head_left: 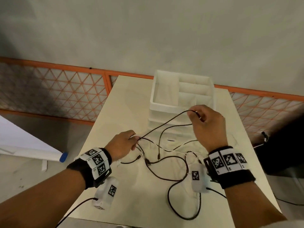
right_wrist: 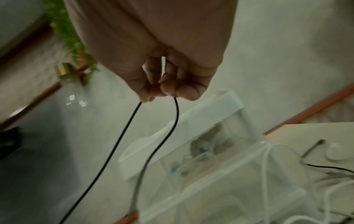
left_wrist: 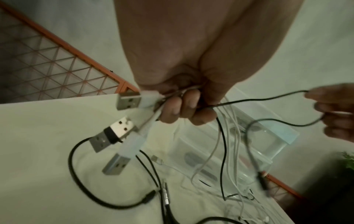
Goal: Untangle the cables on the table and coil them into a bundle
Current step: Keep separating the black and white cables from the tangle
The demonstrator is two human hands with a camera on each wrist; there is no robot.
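Head view: two bare hands raised over a pale table (head_left: 115,102) strewn with tangled cables. The left hand (head_left: 123,145) is closed around a gathered bunch of white and black cables (left_wrist: 191,92); several USB plugs (left_wrist: 128,101) stick out on the thumb side of this grip, and the loose strands hang from its other side down to the tabletop.

The right hand (head_left: 208,125), held higher and farther from the person than the left, pinches a black cable (head_left: 164,127) between thumb and fingertips (right_wrist: 168,89). From this pinch one run of the cable stretches across to the left hand's grip, while a second run drops in a loop below the pinch and ends in a small plug (left_wrist: 262,180) hanging above the table. A thin white piece shows within the right hand's fingers; it may be another cable end, though blur prevents certainty.

Below both grips the remaining cables lie crossed on the table, a long black loop (head_left: 179,203) nearest the person. Beyond the right hand stands a white compartmented organizer (head_left: 164,102).
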